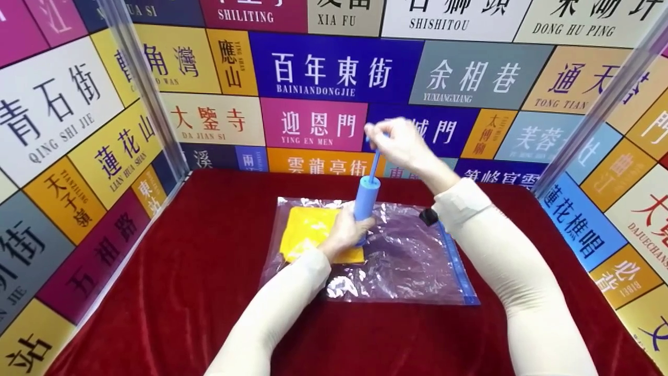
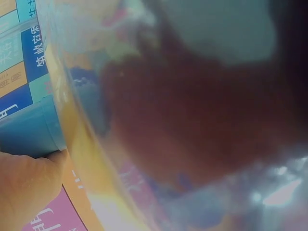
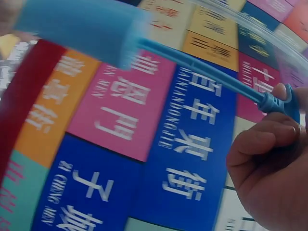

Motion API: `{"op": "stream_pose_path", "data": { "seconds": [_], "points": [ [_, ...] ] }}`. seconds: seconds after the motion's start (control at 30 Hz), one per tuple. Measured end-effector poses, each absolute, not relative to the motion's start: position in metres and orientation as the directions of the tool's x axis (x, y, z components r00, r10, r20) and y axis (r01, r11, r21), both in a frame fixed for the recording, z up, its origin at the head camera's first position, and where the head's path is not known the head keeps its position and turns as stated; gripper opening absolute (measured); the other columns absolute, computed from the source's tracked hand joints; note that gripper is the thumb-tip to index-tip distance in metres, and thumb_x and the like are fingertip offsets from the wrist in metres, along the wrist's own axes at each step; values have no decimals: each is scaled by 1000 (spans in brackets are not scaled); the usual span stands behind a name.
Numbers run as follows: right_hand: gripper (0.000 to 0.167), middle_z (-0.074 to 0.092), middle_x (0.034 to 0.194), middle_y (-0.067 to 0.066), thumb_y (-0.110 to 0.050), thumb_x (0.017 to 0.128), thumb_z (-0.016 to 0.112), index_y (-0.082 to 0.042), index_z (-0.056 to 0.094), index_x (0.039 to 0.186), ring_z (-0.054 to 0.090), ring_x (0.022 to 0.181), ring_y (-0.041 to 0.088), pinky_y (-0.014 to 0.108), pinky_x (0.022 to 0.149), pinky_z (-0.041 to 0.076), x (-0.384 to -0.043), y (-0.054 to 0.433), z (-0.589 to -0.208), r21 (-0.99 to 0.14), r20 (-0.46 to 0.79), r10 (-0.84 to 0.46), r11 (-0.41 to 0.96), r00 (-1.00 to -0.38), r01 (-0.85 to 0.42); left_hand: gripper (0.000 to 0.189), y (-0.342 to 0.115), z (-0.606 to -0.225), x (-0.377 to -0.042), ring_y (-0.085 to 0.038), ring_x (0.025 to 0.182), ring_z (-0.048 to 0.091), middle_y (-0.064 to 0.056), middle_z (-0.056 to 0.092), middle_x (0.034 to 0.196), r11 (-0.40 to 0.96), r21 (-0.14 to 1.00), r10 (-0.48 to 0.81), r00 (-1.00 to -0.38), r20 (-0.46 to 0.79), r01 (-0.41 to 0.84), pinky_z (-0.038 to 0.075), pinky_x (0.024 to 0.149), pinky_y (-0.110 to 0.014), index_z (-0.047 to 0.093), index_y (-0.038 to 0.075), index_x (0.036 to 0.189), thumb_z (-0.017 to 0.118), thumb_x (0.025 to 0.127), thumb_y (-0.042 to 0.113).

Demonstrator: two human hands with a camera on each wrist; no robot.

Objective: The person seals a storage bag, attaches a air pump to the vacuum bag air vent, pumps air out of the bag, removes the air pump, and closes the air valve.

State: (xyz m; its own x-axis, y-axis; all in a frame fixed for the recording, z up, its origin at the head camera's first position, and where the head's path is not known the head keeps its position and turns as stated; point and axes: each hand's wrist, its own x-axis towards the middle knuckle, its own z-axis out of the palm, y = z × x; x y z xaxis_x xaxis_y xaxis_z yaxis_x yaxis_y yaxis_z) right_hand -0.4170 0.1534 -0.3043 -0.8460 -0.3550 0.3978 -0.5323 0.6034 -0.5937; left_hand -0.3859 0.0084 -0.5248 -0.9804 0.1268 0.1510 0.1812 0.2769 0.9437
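A blue hand pump [image 1: 367,197] stands tilted over a clear plastic bag [image 1: 412,266] with a blue zip edge. My left hand [image 1: 345,230] grips the lower part of its barrel. Raised above it, my right hand [image 1: 399,138] holds the pump's handle [image 3: 290,103], fingers curled round it, with the thin rod [image 3: 207,72] drawn well out of the barrel. Folded yellow cloth [image 1: 308,230] lies inside the bag, partly hidden by my left hand. In the left wrist view, blurred plastic covers most of the picture; the barrel [image 2: 31,127] and my thumb show at the left.
Dark red cloth [image 1: 156,292] covers the table. Panels with printed street names [image 1: 334,68] stand behind and on both sides, with clear upright corner posts [image 1: 151,94]. A small black object [image 1: 429,216] sits by my right sleeve.
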Motion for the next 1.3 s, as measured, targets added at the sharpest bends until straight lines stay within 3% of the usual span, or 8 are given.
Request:
{"op": "stream_pose_path", "data": {
  "seconds": [0.23,0.43,0.57,0.7,0.83,0.97,1.2,1.3],
  "points": [
    [49,57,69,-5,-39,116,57,-12,68,77,53,70,20,32,70,45,-418,154,-344,-564,344,-414,627,-843,-538,31,9,-527,-389,-18,90,71,-17,80,113,296,927,139,-971,196,230,66,94,-39,70,4,126,76,96,9],
    [46,76,85,12,-35,116,58,-7,73,83,68,82,24,33,76,50,-417,154,-367,-555,313,-444,632,-840,-541,36,8,-528,-389,-16,87,71,-14,79,114,267,944,153,-975,159,195,65,88,-34,69,7,133,75,98,9],
    [45,76,84,12,-33,115,59,-6,74,83,67,83,23,32,76,50,-418,155,-371,-567,326,-429,625,-843,-537,37,8,-528,-390,-16,88,71,-15,79,115,272,941,155,-975,162,200,65,89,-33,69,7,134,75,98,9],
    [45,67,79,2,-37,115,59,-9,73,82,60,78,19,31,77,49,-416,156,-358,-610,333,-400,599,-854,-519,37,9,-529,-390,-19,89,73,-16,79,115,278,939,149,-975,164,200,66,90,-36,68,6,133,76,97,9],
    [43,70,83,-3,-37,114,61,-12,73,81,60,77,16,29,76,51,-411,161,-328,-674,374,-323,549,-869,-494,40,10,-529,-389,-23,99,76,-16,80,120,327,926,135,-979,153,190,67,100,-41,67,6,135,77,97,12],
    [43,73,80,-7,-35,112,64,-17,74,74,57,67,11,26,65,47,-405,164,-291,-702,457,-257,484,-852,-523,44,11,-527,-388,-28,111,78,-16,80,126,347,924,119,-985,124,158,65,110,-45,66,7,139,78,98,15],
    [44,64,61,-9,-27,111,67,-17,72,69,42,42,4,20,43,37,-396,167,-251,-739,563,-192,317,-804,-594,43,10,-527,-388,-29,113,78,-16,80,127,343,928,114,-987,110,143,65,110,-44,66,7,139,80,99,16],
    [44,61,58,-10,-24,110,66,-20,70,67,42,43,4,20,46,37,-399,166,-250,-711,597,-192,323,-779,-625,41,8,-528,-389,-28,111,78,-16,80,124,359,922,98,-988,117,144,65,109,-44,68,7,135,80,97,17]
  ]
}}
